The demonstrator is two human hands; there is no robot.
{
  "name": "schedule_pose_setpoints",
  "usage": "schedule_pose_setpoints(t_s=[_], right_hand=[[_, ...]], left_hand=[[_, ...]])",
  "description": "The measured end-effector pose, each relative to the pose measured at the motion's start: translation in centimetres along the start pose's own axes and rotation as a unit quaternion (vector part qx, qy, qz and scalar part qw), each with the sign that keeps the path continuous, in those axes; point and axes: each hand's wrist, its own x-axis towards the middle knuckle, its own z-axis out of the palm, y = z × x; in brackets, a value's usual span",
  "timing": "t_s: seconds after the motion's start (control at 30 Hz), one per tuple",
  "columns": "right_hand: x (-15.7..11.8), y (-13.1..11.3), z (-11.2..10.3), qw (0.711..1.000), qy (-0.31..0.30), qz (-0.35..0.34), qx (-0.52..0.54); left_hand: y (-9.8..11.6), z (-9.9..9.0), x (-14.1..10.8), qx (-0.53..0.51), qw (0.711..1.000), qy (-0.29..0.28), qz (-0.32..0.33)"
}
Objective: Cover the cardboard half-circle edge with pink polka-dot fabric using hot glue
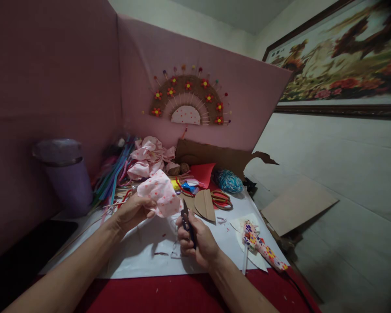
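Note:
A piece of pink cloth with red dots (159, 193) is pinched in my left hand (138, 211), raised above the white table covering. My right hand (197, 239) is wrapped round small dark snips (186, 217), whose blades point up beside the cloth's right edge. Behind the snips lies a half-round cardboard piece (204, 205), with brown-handled scissors (222, 200) to its right. Small scraps (177, 255) rest on the covering below my hands.
A purple bin (68, 184) stands left, near coloured strips (114, 174). Crumpled dotted cloth (150, 154), blue yarn (230, 181) and red paper (202, 174) lie behind. At right is a flower-patterned glue gun (263, 248) with a cord. A decorated cardboard arch (195, 85) hangs on the pink board.

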Motion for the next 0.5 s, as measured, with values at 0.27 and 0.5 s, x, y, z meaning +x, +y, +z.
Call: schedule_pose_setpoints(t_s=[0.27,0.5], right_hand=[[-0.12,-0.02,0.18,1.000,-0.011,-0.027,0.002],[-0.08,0.09,0.20,1.000,-0.013,-0.024,0.012]], left_hand=[[0.00,0.84,0.05,0.027,0.998,0.000,0.048],[0.06,0.83,0.17,0.070,0.997,0.022,0.032]])
